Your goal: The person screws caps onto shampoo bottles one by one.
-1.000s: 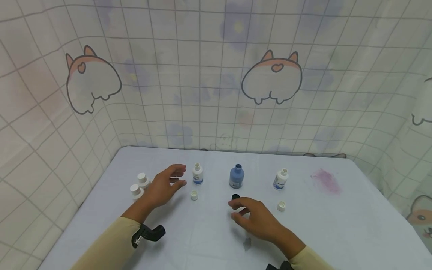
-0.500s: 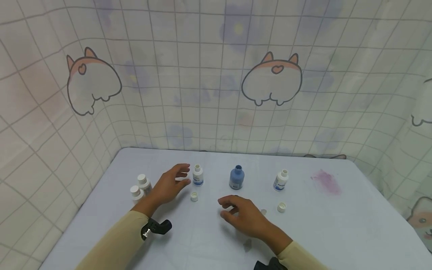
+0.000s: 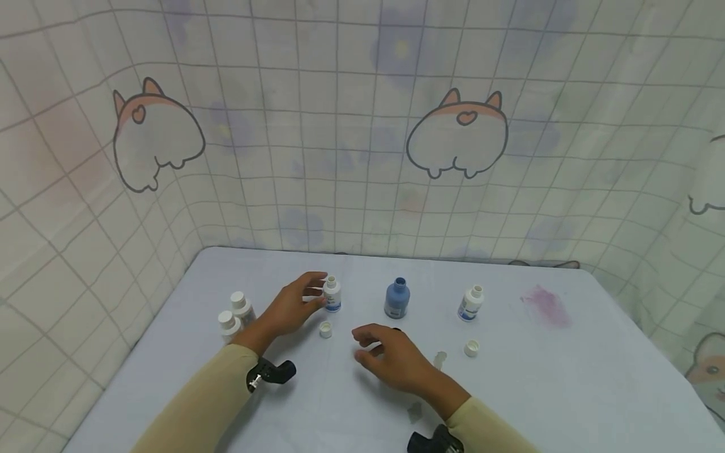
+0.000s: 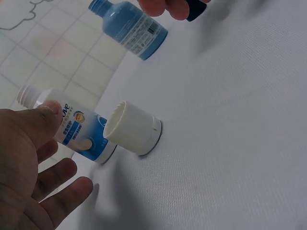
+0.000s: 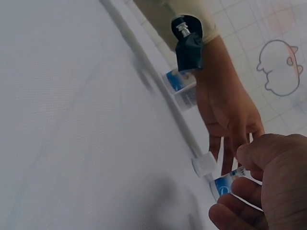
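Note:
My left hand [image 3: 290,308] is at the left side of an uncapped white Dove bottle [image 3: 333,297], thumb and fingers spread about it. In the left wrist view the thumb overlaps the bottle's label, while the other fingers are extended below it. In front of that bottle stands its white cap [image 4: 136,128], hollow side up. My right hand [image 3: 391,357] hovers over the table right of this cap, fingers loosely bent with nothing between them. Behind it, an uncapped blue bottle [image 3: 397,299] stands upright. A black cap [image 4: 195,8] lies near the right fingertips, mostly hidden in the head view.
To the right stands another uncapped white bottle [image 3: 471,304] with a white cap [image 3: 471,348] in front. Two capped white bottles, one nearer [image 3: 229,326] and one farther [image 3: 242,308], stand beside the left wrist. A patterned curtain [image 3: 351,157] borders the table's back.
My left hand has moved right, up to the white bottle. My right hand has shifted left, away from the black cap and closer to the white cap.

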### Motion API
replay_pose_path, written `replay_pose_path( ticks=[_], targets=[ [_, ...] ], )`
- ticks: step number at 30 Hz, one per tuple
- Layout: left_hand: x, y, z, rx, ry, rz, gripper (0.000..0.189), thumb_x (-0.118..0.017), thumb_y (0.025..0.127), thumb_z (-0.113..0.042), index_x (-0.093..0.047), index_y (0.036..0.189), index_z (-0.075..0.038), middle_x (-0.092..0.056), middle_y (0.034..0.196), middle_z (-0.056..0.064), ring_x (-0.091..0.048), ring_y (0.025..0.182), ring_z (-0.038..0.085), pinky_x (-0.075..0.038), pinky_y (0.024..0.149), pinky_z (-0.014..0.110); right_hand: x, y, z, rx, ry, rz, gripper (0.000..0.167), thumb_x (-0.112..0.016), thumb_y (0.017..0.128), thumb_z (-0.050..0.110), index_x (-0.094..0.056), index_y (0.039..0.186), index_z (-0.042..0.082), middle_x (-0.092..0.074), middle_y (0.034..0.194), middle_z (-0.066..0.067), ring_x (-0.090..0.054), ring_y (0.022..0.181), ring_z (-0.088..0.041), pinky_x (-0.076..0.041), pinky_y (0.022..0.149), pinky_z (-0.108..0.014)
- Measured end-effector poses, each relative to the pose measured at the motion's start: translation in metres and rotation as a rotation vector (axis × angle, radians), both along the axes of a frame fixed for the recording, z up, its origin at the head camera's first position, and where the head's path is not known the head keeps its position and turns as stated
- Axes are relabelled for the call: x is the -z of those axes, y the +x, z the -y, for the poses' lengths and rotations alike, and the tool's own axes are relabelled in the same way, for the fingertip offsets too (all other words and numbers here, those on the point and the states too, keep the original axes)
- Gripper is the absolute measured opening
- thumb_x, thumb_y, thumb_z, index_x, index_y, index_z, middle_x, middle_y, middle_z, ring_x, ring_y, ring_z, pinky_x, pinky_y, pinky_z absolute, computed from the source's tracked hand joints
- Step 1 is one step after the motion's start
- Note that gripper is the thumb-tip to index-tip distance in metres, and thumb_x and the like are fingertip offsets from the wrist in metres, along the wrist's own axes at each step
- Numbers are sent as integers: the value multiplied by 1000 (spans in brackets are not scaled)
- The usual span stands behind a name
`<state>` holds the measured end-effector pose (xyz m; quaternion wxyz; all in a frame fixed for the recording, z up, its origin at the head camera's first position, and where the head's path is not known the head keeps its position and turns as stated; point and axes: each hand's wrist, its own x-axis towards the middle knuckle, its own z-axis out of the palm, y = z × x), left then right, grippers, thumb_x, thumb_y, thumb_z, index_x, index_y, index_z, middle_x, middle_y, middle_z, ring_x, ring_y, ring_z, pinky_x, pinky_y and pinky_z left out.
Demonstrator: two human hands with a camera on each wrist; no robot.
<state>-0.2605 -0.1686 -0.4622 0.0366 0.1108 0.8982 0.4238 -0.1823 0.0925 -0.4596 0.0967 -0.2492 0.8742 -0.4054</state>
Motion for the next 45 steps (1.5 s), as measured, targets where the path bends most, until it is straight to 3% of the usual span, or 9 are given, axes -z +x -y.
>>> replay_pose_path(
  ticks=[7, 25, 36, 45],
  targets=[
    [0, -3, -6, 33, -3, -9, 59, -69, 101, -23, -43, 153, -21, -53, 149, 6, -55, 132, 28, -47, 107, 54, 0, -3, 8, 5, -12, -9, 39, -68, 101, 27, -62, 136, 11, -67, 130, 0, -66, 111, -14, -56, 93, -30],
    [0, -9, -3, -9, -26, -41, 50, -72, 99, -22, -53, 145, -16, -59, 141, 8, -60, 124, 28, -52, 101, 50, 10, -20, 33, 32, 26, -55, 36, -68, 101, 25, -63, 135, 13, -67, 125, 0, -67, 106, -14, -57, 90, -31],
    [3, -9, 5, -10, -27, -65, 51, -69, 100, -21, -50, 146, -12, -59, 140, 13, -60, 124, 31, -53, 100, 51, 13, -29, 45, 30, 125, -134, 39, -71, 99, 25, -64, 135, 12, -67, 129, 1, -60, 120, -16, -51, 104, -38],
    [2, -9, 3, 13, -11, -74, 51, -71, 99, -20, -50, 145, -10, -60, 138, 12, -62, 122, 30, -54, 99, 50, 19, -38, 53, 32, 176, -194, 39, -73, 97, 26, -65, 134, 13, -68, 122, 2, -59, 118, -16, -51, 101, -35]
  ],
)
